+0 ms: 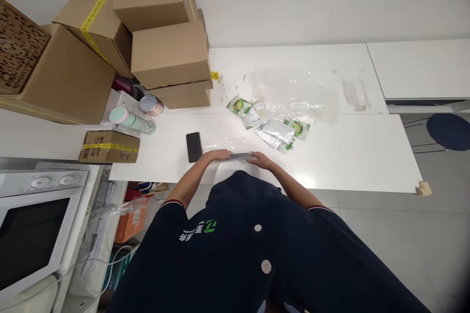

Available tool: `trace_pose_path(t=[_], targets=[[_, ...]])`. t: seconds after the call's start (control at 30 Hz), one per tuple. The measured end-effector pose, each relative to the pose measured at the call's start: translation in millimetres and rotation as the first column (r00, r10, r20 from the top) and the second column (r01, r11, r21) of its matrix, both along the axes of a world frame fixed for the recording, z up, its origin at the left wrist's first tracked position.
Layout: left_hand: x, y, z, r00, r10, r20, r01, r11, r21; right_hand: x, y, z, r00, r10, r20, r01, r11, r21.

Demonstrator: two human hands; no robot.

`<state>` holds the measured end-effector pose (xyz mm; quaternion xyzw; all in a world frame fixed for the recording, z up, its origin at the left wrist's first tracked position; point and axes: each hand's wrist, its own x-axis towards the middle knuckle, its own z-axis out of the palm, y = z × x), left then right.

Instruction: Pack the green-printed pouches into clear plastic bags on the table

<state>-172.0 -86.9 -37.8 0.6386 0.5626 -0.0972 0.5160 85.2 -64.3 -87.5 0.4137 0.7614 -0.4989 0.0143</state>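
Note:
Close to the front edge of the white table, my left hand [221,154] and my right hand [259,160] grip opposite ends of a thin silvery packet [240,156]. It is seen nearly edge-on, so its faces are hidden. Fingers of both hands are closed on it. Just beyond lies a crumpled clear plastic wrapper [225,145]. Farther back and to the right are several flat pouches, some with green printed fronts [239,106] and some showing silver backs [279,130]. A black phone [194,147] rests left of my left hand.
Cardboard boxes [171,54] are stacked at the back left, with a mint-green bottle [132,120] and a tin [151,105] before them. A large clear plastic sheet [297,90] lies on the table [367,156]. A microwave [36,230] stands lower left; a dark blue stool [450,132] is at right.

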Motion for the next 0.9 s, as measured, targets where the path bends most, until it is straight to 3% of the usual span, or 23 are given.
trace_pose_path(t=[0.1,0.23,0.3,0.4,0.5,0.57,0.67,0.73,0.8,0.9], targets=[[-7.2,28.0,-1.7,0.987,0.125,-0.099,-0.115,0.989,0.098,-19.7,4.3,3.3,0.968,-0.176,0.180,0.188,0.981,-0.050],[-11.0,38.7,1.9,0.952,0.226,-0.205,-0.167,0.948,0.271,-40.6,14.0,2.1,0.930,-0.233,0.285,0.251,0.968,-0.026],[-7.3,27.4,4.2,0.927,0.270,-0.262,-0.156,0.910,0.385,-45.1,19.3,1.4,0.916,-0.238,0.323,0.255,0.967,-0.010],[7.7,-7.9,1.6,0.909,0.263,-0.323,-0.066,0.857,0.511,-48.4,22.4,2.4,0.891,-0.250,0.378,0.254,0.966,0.041],[25.8,-47.8,-10.3,0.930,0.175,-0.324,0.006,0.873,0.487,-51.9,20.5,5.7,0.857,-0.286,0.429,0.245,0.958,0.150],[33.5,-66.1,-19.9,0.931,0.159,-0.329,0.018,0.880,0.475,-55.2,20.7,8.6,0.865,-0.284,0.413,0.152,0.934,0.323],[35.5,-76.5,-29.9,0.932,0.173,-0.319,0.002,0.876,0.483,-61.9,28.2,13.0,0.923,-0.111,0.369,-0.083,0.878,0.472],[32.6,-77.1,-32.2,0.939,0.170,-0.298,-0.011,0.882,0.470,-67.3,36.3,15.6,0.924,-0.021,0.381,-0.131,0.920,0.369],[29.7,-78.4,-31.9,0.940,0.186,-0.286,-0.036,0.889,0.457,-71.1,43.4,18.1,0.910,-0.028,0.414,-0.072,0.972,0.225],[27.4,-86.9,-31.4,0.912,0.323,-0.251,-0.161,0.848,0.504,-67.8,45.5,21.2,0.902,-0.077,0.425,0.042,0.995,0.092]])
